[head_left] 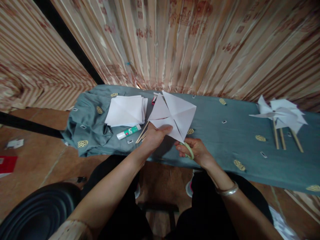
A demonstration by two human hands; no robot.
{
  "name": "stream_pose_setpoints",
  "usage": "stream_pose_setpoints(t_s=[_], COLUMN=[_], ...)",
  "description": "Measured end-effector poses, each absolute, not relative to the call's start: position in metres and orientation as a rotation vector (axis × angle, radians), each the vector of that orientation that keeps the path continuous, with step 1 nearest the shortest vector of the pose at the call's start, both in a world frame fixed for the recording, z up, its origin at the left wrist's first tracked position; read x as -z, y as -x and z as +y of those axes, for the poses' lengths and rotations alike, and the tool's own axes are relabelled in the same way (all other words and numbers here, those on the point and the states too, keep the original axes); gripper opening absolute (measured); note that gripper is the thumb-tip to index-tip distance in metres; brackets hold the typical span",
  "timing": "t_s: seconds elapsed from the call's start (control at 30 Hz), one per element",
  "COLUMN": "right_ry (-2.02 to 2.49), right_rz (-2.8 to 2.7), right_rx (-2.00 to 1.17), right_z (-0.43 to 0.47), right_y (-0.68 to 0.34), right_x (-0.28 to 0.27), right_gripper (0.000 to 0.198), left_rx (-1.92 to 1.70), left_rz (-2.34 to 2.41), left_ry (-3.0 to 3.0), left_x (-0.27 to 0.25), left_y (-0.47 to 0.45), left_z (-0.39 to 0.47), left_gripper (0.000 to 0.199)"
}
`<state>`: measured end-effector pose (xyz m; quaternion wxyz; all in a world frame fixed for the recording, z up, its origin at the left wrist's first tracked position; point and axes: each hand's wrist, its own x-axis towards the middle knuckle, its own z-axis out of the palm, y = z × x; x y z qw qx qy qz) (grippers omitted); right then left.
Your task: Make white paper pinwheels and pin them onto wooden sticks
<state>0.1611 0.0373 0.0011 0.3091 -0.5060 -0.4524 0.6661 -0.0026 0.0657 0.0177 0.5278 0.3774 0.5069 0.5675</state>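
Note:
Between my hands is a square sheet of white paper, with slits running in from its corners toward the middle. My left hand grips its lower left part, thumb on top. My right hand is closed around scissors with pale green handles, at the paper's lower corner; the blades are hidden behind the paper. Left of the sheet lie a stack of white paper, a glue stick and several thin wooden sticks. A small red object is partly covered by the sheet.
Several white paper pinwheels on wooden sticks lie at the right of the cloth-covered table. A pleated curtain hangs right behind it. A black round stool stands at lower left, and a red item is on the floor.

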Motion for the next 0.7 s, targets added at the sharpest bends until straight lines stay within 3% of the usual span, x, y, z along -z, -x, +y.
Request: stream_pose_setpoints(t_s=[0.43,0.6,0.7], right_ry=[1.380,1.517,1.489], right_rz=[-1.390,-1.333,-1.206], right_rx=[-2.004,-1.603,-1.378], right_z=[0.037,0.048,0.054], right_y=[-0.190,-0.222,-0.230], right_x=[-0.019,-0.014,-0.014], right_gripper=[0.052,0.052,0.055], left_rx=[-1.481,-1.406,-1.292], left_rz=[1.162,1.193,1.209], left_ry=[-0.815,-0.870,-0.956], left_x=[-0.024,-0.023,-0.017], left_y=[0.021,0.026,0.026], left_z=[0.079,0.077,0.074], left_gripper=[0.027,0.037,0.031])
